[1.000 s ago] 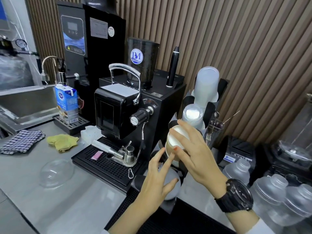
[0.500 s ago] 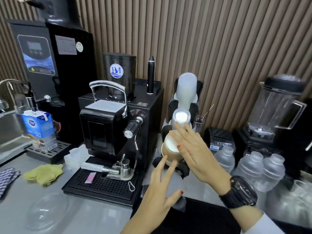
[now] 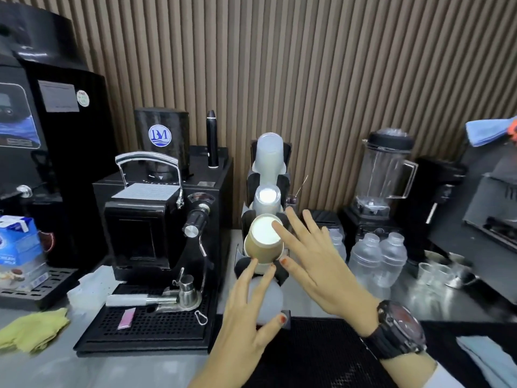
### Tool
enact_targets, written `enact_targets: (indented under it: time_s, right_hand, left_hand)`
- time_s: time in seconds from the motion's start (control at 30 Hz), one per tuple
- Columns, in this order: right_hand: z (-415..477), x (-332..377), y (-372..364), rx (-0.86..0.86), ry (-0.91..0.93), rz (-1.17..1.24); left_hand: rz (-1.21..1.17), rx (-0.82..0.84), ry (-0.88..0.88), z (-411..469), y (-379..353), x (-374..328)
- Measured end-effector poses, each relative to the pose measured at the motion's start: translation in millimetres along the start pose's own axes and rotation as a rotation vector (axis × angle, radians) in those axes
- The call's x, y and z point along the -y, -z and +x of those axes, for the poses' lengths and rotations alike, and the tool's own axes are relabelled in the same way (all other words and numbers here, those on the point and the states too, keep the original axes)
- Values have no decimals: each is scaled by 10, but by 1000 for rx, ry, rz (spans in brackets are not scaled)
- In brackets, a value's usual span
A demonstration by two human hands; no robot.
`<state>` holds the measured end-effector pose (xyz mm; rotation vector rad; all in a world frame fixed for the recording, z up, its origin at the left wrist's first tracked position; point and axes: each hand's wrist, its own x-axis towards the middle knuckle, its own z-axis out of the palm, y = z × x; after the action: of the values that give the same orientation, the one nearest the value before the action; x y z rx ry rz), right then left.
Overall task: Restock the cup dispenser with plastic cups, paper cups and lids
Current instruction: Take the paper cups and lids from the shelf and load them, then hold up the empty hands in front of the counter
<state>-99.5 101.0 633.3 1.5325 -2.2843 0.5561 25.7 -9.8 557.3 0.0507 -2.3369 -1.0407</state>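
The black tiered cup dispenser (image 3: 253, 182) stands right of the espresso machine. A tall frosted plastic cup stack (image 3: 268, 155) fills its top slot, a shorter clear cup stack (image 3: 267, 198) the slot below. A brown paper cup stack (image 3: 261, 243) sits in the third slot, white bottoms facing me. My right hand (image 3: 317, 260) is spread flat, its index fingertip on the paper cup's white end. My left hand (image 3: 247, 317) is open with fingers apart over a whitish rounded stack (image 3: 270, 299) in the lowest slot, fingertips reaching the paper cup's base.
The black espresso machine (image 3: 156, 228) with its drip tray stands left of the dispenser. Clear plastic bottles (image 3: 376, 257) and a blender (image 3: 384, 175) are to the right. A milk carton (image 3: 18, 247) and a yellow cloth (image 3: 33, 330) lie at the left. A black mat (image 3: 316, 351) lies under my wrists.
The camera has swung right and closer, so the blender and right counter now show. My right hand's fingers have spread flatter on the paper cup stack; my left hand stays below it.
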Motion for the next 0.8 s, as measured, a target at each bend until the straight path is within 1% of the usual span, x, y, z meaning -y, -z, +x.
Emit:
enact_targets:
  time_s: [0.1, 0.27, 0.43, 0.57, 0.8]
  right_hand:
    - [-134, 143, 166, -28, -16, -51]
    - [-408, 291, 454, -73, -52, -81]
    - [-658, 356, 658, -84, -58, -101]
    - [-826, 350, 815, -85, -44, -116]
    - [-1198, 259, 1309, -107, -60, -166]
  left_hand:
    - [-36, 17, -14, -26, 118, -201]
    - [-91, 10, -108, -32, 178, -459]
    - [-100, 27, -117, -126, 127, -677]
    - [-111, 19, -90, -186, 75, -869]
    - [-138, 28, -87, -207, -82, -1427]
